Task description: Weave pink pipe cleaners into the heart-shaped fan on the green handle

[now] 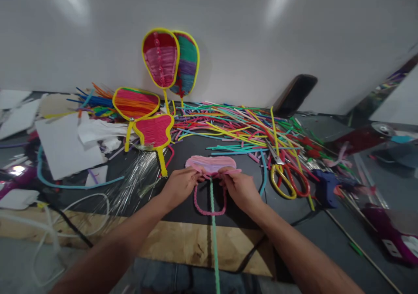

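While the green twisted stem (214, 233) runs up from the near edge, the pink fan piece (210, 164) sits just beyond it, with both the left hand (183, 184) and right hand (240, 188) pinching its near edge, fingers mostly closed. Scissors (287, 180) lie right of the hands, partly under loose pipe cleaners (225, 122). Finished-looking fans (161, 59) lean on the wall behind, kinda overlapping.

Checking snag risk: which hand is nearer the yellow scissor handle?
Right. The right hand is a little left of the yellow scissor handle, apart from it; the left hand is farther left, across the pink piece.
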`<state>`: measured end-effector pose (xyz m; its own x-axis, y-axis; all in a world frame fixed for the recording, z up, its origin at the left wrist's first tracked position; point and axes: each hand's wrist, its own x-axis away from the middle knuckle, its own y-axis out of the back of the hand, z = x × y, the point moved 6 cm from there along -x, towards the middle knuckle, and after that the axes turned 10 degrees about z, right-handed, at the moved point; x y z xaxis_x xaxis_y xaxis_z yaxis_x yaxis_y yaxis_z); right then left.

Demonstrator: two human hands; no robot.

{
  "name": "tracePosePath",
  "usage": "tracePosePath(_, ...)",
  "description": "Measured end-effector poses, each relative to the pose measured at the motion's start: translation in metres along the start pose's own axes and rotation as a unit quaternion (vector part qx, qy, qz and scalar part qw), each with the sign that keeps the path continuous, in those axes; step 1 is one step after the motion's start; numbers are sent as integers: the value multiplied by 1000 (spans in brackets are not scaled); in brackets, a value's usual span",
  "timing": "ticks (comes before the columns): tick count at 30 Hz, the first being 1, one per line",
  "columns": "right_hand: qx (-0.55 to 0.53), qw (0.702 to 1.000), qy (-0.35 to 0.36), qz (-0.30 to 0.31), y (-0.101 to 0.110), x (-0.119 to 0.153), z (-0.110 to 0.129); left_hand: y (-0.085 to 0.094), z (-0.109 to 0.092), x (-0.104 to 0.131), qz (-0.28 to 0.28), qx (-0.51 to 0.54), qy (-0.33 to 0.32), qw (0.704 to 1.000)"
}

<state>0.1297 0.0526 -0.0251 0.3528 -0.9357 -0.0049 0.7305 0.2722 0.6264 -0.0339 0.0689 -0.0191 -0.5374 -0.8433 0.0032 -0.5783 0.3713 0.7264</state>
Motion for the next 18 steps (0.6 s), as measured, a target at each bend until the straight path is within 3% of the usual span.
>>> tracePosePath(6,113,989,81,-47,1,0,11,-2,-4,1,-8,-52,-24,998)
tracePosePath(18,140,989,29,-34,1,-5,5,-1,-3,-2,-17,-127,-60,990)
